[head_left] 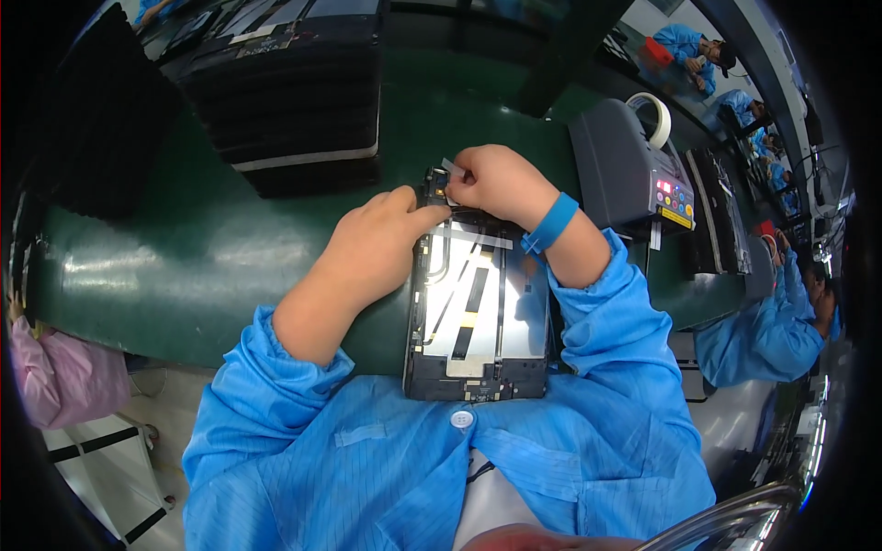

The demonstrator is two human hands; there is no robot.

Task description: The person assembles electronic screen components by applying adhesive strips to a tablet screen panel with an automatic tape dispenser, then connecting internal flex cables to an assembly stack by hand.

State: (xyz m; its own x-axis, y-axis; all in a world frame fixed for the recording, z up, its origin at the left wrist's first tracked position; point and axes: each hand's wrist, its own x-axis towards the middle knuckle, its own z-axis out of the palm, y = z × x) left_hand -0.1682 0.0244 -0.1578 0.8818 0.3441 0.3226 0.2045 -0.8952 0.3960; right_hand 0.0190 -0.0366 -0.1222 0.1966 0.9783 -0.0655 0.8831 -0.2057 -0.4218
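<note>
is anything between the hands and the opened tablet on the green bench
Nothing visible. The left hand presses on the opened tablet at its upper left edge, and the right hand pinches a small tape strip at its top edge.

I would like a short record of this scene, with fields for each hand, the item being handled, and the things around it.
Left hand: rests on the upper left edge of the opened tablet chassis, index finger pointing at its top corner
Right hand: pinches a small tape strip at the chassis top
Right wrist: blue wrist strap
Surface: green bench mat
Right of hands: grey tape dispenser
Behind: stacked black trays
</note>
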